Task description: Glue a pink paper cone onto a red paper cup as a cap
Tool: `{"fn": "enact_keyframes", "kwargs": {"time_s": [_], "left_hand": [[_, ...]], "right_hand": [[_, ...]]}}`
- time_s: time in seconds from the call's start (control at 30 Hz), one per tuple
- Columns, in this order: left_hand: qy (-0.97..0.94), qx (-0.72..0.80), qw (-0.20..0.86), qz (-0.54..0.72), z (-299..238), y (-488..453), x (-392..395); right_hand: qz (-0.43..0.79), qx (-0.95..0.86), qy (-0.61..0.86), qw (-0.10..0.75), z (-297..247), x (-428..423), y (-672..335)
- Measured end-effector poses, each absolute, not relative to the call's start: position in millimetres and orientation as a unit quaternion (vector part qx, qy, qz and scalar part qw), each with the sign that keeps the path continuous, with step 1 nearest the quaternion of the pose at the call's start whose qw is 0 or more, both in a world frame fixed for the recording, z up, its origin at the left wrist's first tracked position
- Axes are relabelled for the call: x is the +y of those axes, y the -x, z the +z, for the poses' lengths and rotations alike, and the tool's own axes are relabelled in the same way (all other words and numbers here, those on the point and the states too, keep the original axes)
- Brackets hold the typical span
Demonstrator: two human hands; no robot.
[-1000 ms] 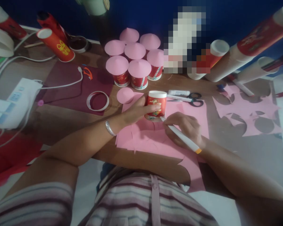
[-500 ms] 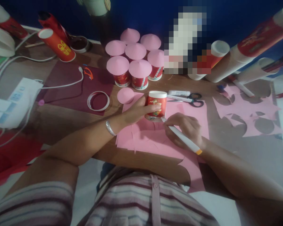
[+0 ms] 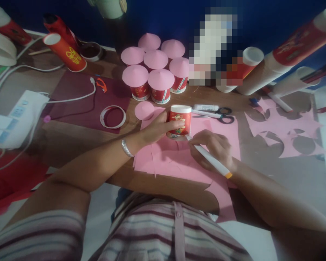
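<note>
The left hand (image 3: 158,129) clasped the cup (image 3: 184,115); just beside it, the right hand (image 3: 215,145) pinched a pen (image 3: 214,161), seemingly marking round the base, the next stroke wanting steadiness

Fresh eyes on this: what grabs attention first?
Probably the seven pink cones clustered at upper centre, the front ones topping red cups. Then the red printed cup in the left hand, just below them, and the white pen that the right hand holds at its lower edge. On the right, a pink sheet with rounded cut-outs stands out.
</note>
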State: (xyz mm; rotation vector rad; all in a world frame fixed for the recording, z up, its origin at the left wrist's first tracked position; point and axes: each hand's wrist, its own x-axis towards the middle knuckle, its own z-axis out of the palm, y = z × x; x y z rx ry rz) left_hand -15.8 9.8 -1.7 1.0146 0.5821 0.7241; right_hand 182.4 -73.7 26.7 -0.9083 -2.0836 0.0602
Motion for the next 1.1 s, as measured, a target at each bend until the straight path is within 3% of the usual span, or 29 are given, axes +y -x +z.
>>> {"fn": "enact_keyframes", "kwargs": {"time_s": [1.1], "left_hand": [[-0.472, 0.253, 0.771, 0.344, 0.6, 14.1, 8.9]], "right_hand": [[0.016, -0.835, 0.365, 0.412, 25.0, -76.4, -182.5]]}}
